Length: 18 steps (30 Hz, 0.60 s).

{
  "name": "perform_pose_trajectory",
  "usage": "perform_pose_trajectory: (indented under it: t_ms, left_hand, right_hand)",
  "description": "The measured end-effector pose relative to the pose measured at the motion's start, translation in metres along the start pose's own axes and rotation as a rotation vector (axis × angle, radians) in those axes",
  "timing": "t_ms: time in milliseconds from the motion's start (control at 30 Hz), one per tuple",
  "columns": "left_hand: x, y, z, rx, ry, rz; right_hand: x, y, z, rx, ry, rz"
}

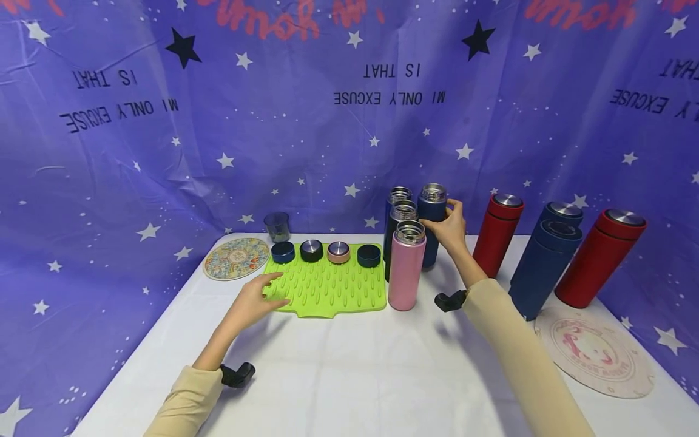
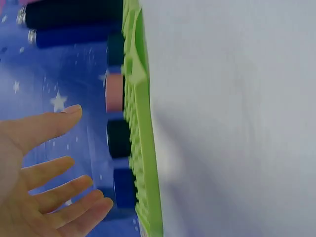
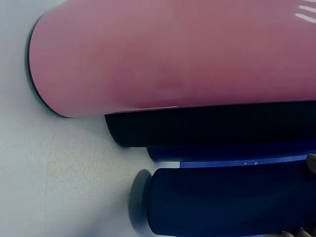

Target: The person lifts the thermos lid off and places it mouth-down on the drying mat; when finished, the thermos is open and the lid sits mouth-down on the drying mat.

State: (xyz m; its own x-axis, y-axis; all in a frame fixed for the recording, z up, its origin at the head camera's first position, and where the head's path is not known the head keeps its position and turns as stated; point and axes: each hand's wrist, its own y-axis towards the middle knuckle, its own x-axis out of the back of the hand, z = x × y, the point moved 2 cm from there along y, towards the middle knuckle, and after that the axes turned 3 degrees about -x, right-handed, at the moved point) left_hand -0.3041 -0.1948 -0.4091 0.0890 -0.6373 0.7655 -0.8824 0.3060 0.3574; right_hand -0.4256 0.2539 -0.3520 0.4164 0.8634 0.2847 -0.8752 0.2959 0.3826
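My right hand [image 1: 450, 227] grips the upper part of an open dark blue thermos bottle [image 1: 431, 211], fingers on one side and thumb on the other. In the right wrist view that bottle [image 3: 232, 200] appears upright on or just over the table; which, I cannot tell. Beside it stand an open pink bottle [image 1: 406, 267], a black one [image 1: 390, 246] and another blue one [image 1: 400, 193], partly hidden. My left hand [image 1: 253, 301], fingers spread and holding nothing, hovers by the left edge of the green mat [image 1: 327, 298]. On the mat sit blue [image 1: 283, 252], black [image 1: 312, 250], pink [image 1: 338, 253] and dark [image 1: 369, 256] lids.
Capped red bottles [image 1: 498, 237] [image 1: 597, 261] and capped blue bottles [image 1: 546, 267] stand at the right. A round pink-print mat [image 1: 595, 352] lies before them. At the far left are a patterned round mat [image 1: 236, 259] and a clear glass [image 1: 277, 227]. A purple star-print curtain [image 1: 306, 139] hangs behind.
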Motion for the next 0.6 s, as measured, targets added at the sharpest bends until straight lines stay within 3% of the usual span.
perform_pose_trajectory:
  t_ms: [333,600]
  left_hand:
    - [0.012,-0.006,0.026,0.08,0.05,0.006]
    - [0.01,-0.006,0.035,0.076,0.058,0.018]
  right_hand:
    - [-0.003,-0.002,-0.011,0.016,-0.042,0.011]
    - [0.0,-0.011,-0.011,0.053,-0.1,0.047]
